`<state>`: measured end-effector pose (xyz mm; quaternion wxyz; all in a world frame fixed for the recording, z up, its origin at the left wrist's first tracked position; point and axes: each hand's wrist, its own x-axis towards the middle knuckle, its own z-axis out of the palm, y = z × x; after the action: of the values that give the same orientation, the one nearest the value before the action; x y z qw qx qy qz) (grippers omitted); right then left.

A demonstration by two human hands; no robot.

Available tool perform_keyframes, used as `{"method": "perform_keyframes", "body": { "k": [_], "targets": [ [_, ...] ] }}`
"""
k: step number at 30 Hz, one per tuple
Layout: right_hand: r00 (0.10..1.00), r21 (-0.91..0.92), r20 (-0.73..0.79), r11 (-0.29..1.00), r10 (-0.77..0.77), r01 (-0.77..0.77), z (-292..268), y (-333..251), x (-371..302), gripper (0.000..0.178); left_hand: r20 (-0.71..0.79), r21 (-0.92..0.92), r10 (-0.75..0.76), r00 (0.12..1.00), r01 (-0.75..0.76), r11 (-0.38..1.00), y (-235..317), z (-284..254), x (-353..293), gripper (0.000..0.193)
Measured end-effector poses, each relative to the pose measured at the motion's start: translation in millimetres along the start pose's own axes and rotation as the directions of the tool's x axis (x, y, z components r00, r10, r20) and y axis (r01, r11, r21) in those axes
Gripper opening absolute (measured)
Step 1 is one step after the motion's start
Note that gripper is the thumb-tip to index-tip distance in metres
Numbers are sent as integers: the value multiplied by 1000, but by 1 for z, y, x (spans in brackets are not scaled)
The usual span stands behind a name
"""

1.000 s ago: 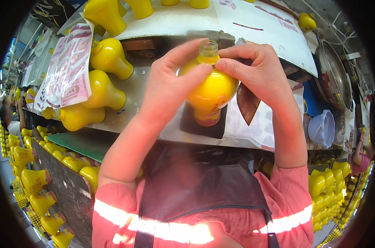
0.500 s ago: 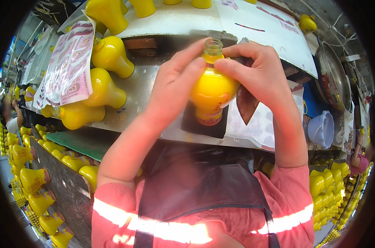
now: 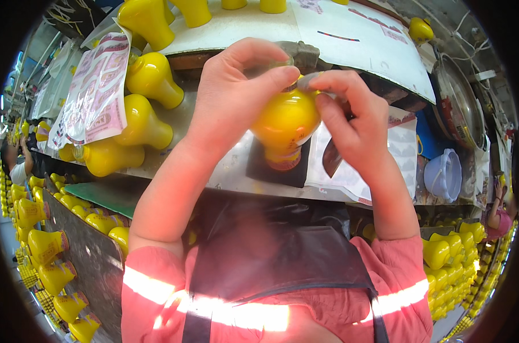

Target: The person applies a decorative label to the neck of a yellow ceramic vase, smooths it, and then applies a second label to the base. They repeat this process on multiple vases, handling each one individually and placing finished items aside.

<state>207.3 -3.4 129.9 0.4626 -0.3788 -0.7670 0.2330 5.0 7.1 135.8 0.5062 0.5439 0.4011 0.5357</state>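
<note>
A glossy yellow bottle (image 3: 285,120) with a rounded body and narrower base stands upright in front of me, over a dark square pad (image 3: 259,166). My left hand (image 3: 228,91) grips it round the neck, thumb and fingers closed and covering most of the clear glass mouth. On the bottle's right shoulder, my right hand (image 3: 357,111) is closed round a flat dark blade (image 3: 331,157), its pointed end sticking out below the palm. A greyish tip shows above the fingers, close to the neck. Beside the pad lies a sheet of printed labels (image 3: 351,183).
Yellow bottles (image 3: 148,123) lie at the left, partly under a pink label sheet (image 3: 93,86). A white board (image 3: 368,57) spans the far side, with more bottles. A pale blue bucket (image 3: 444,174) stands at right. Crowded bottles flank me; other people appear at both edges.
My left hand has shifted over the bottle's neck and now hides its mouth. My right hand has turned, bringing the blade's grey tip in against the neck.
</note>
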Motion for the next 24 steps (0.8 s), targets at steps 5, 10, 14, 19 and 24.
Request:
{"method": "perform_keyframes", "body": {
  "k": [5, 10, 14, 19, 24],
  "targets": [
    [980, -37, 38, 980, 197, -196, -11, -11, -7, 21, 26, -3, 67, 997, -67, 998, 6, 8, -7, 17],
    [949, -162, 68, 935, -308, 315, -2, -12, -22, 26, 14, 211, 53, 998, -55, 976, 12, 7, -5, 13],
    [988, -4, -46, 989, -146, 146, -2, -3, -18, 25, 23, 197, 65, 998, -69, 978, 18, 4, -10, 14],
    [959, -164, -11, 947, -282, 276, -2, -13, -23, 26, -14, -41, 29, 999, -29, 999, 15, 8, -15, 18],
    [950, -159, 81, 937, -301, 310, 3, -16, -30, 23, 34, 253, 106, 994, -111, 961, 18, 4, -17, 16]
  ]
}}
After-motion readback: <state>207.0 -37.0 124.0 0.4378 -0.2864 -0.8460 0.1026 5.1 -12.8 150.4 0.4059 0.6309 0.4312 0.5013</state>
